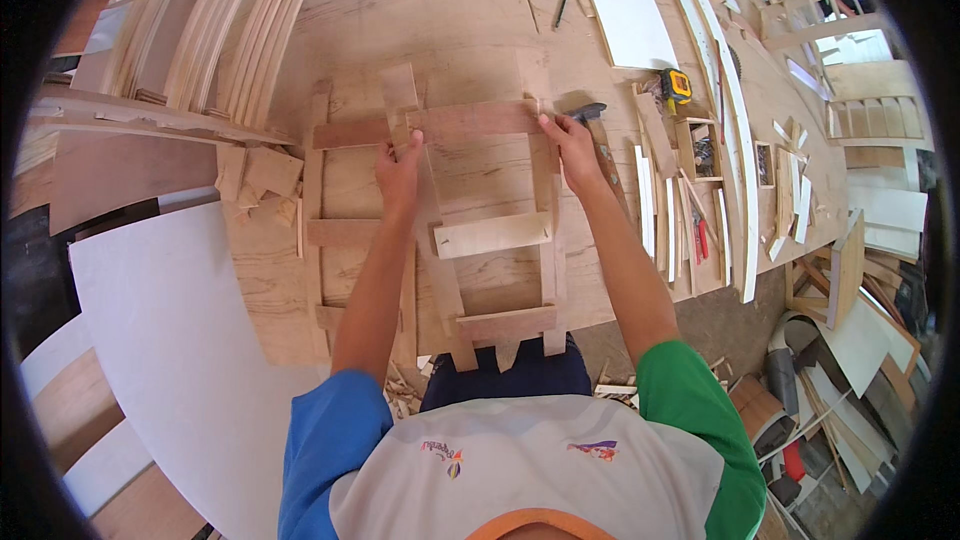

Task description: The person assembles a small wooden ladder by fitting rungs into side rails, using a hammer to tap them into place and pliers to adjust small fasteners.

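A ladder-like frame of thin wooden strips (443,285) lies on the plywood worktable in front of me. A reddish-brown wooden slat (475,120) crosses its far end. At the slat's left end, my left hand (398,178) grips it with the thumb on top. My right hand (572,152) pinches the other end where it meets the right upright. Nearer to me, a pale slat (492,235) and a brown slat (507,324) span the same frame. A similar frame (316,190) lies partly beneath my left arm. Just beyond my right hand rests a hammer (605,152).
A yellow tape measure (676,87), red-handled pliers (701,237) and a small wooden box of nails (704,150) lie to the right among loose strips. Long boards (215,25) are stacked at the far left. A large white sheet (190,340) stands left of the table (420,0).
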`<action>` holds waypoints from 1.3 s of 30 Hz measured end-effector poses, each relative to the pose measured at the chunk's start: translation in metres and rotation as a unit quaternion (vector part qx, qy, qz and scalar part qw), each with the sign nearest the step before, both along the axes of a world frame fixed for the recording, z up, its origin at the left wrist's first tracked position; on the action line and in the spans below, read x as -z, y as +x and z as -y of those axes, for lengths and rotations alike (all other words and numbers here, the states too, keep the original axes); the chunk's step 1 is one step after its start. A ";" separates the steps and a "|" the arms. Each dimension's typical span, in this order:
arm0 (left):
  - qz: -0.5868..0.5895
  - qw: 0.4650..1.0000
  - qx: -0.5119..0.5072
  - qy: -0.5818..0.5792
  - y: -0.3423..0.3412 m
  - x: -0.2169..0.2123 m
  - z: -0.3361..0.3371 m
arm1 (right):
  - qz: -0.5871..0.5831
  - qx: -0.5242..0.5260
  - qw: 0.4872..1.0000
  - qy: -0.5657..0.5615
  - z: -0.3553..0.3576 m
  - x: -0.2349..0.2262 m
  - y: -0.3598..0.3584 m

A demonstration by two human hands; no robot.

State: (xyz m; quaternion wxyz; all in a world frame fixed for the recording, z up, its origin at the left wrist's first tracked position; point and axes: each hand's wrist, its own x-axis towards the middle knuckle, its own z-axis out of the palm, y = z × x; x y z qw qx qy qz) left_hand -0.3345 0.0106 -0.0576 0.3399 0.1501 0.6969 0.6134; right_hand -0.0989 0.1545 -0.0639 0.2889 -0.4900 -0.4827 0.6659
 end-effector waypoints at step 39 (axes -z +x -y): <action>0.002 0.897 -0.058 0.439 0.115 -0.220 0.320 | -0.400 -0.185 0.851 0.284 0.391 -0.261 0.118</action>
